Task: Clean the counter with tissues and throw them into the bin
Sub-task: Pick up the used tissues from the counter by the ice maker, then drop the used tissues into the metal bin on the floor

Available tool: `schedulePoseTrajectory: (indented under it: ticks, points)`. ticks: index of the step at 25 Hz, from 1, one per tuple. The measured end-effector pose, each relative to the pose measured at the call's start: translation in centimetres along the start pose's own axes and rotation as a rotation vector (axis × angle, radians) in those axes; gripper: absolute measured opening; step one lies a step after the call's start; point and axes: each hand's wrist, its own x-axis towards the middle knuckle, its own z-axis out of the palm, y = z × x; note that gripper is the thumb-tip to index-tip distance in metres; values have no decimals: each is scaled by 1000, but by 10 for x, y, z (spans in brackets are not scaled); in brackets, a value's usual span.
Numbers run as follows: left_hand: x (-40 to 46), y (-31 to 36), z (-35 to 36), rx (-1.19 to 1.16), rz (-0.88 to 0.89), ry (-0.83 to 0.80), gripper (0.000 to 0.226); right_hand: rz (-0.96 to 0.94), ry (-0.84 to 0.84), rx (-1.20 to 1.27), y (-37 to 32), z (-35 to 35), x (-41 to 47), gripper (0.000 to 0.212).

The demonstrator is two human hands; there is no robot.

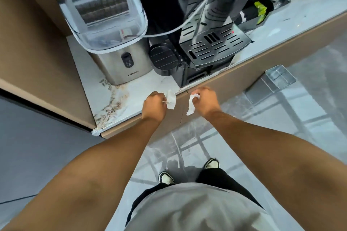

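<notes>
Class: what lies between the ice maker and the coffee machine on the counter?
In the head view, a round black ribbed container stands between the ice maker and coffee machine.

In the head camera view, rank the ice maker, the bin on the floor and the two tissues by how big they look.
1. ice maker
2. bin
3. The left hand's tissue and the right hand's tissue look about alike, both crumpled, so no ranking between them.
</notes>
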Motion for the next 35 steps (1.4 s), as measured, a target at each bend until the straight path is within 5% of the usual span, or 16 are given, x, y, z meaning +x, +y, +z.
schedulePoseTrajectory:
  ticks: [19, 35]
  points:
    - [78, 389, 196, 224, 465, -205, 20, 435, 282, 152, 388, -225, -18, 34]
    - [223, 579, 351, 180, 566, -348, 21, 604, 315, 260, 567, -319, 97, 35]
